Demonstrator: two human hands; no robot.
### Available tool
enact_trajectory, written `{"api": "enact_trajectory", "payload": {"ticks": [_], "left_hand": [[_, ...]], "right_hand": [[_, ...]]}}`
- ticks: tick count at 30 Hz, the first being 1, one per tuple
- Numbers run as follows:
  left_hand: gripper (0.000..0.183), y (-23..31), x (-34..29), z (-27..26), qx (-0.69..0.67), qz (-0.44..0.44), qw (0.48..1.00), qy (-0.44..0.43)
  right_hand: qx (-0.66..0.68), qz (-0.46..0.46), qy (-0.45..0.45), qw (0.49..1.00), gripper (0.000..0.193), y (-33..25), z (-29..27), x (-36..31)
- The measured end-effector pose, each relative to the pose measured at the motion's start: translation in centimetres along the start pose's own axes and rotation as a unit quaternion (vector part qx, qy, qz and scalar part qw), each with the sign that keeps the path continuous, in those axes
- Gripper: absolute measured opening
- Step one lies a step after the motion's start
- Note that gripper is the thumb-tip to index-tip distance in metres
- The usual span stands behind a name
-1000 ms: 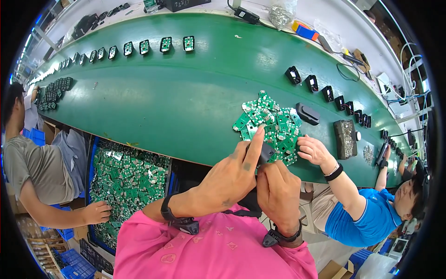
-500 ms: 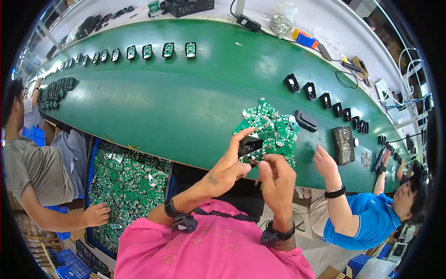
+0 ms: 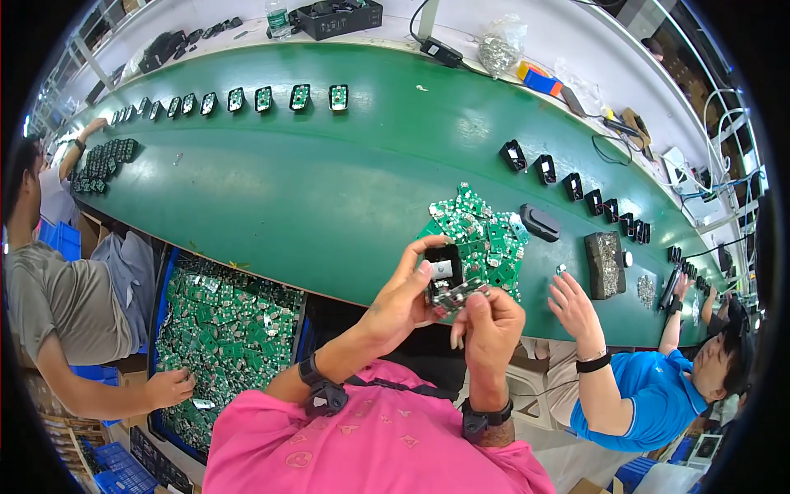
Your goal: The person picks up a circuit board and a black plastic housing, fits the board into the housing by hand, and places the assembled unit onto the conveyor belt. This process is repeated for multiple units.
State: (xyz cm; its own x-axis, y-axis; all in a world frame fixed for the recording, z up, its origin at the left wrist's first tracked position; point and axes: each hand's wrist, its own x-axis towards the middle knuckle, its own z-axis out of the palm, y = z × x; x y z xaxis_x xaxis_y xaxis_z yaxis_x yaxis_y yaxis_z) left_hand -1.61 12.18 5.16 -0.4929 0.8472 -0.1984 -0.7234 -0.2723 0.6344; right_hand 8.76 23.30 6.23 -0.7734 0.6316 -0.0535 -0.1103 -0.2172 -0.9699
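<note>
My left hand [image 3: 401, 288] grips a small black plastic housing [image 3: 443, 255], tilted so that its inside shows, with a silvery-white block in it. Between the fingers of my right hand [image 3: 491, 319] is a small circuit board [image 3: 457, 295], held at an angle against the near end of the housing. Whether wires join the two is too small to tell. Just beyond both hands lies a loose pile of green circuit boards [image 3: 485, 235] on the green table. A closed black case [image 3: 540, 222] rests right of that pile.
Rows of black housings stand at the far left [image 3: 300, 97] and right [image 3: 545, 170]. A dark block [image 3: 606, 265] sits near a co-worker's hand [image 3: 578, 306] at right. Left of me, a blue-edged bin [image 3: 169, 284] holds many boards, with another person's hand [image 3: 170, 387] over it.
My left hand has turned the housing so its inside faces me more. My right hand has brought the board up into clearer view. The right-hand co-worker's hand has opened and shifted slightly.
</note>
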Motion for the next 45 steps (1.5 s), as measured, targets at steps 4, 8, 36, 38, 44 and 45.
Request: {"api": "enact_trajectory", "payload": {"ticks": [4,8,36,38,44,45], "left_hand": [[0.043,0.0,0.2,-0.6,0.099,0.017,0.995,0.004],[0.043,-1.4,0.6,-0.7,0.262,0.147,0.953,-0.038],[0.037,-0.3,-0.2,0.8,0.338,0.164,0.927,0.013],[0.034,-0.5,0.0,1.0,0.322,0.179,0.929,0.042],[0.031,-0.9,0.3,1.3,0.451,0.238,0.857,0.075],[0.031,-0.9,0.2,1.3,0.451,0.238,0.857,0.075]], "right_hand": [[-0.006,0.024,0.01,1.0,0.027,-1.4,-1.0,0.7],[-0.087,0.029,-0.021,0.996,0.027,-2.8,-0.9,1.2],[-0.423,-0.136,0.003,0.896,0.018,-2.2,-0.2,1.0],[-0.432,-0.131,0.016,0.892,0.018,-1.7,0.1,1.0],[-0.417,-0.174,0.026,0.892,0.03,-0.3,1.4,1.4],[-0.414,-0.153,0.024,0.897,0.034,-0.4,1.6,1.5]]}}
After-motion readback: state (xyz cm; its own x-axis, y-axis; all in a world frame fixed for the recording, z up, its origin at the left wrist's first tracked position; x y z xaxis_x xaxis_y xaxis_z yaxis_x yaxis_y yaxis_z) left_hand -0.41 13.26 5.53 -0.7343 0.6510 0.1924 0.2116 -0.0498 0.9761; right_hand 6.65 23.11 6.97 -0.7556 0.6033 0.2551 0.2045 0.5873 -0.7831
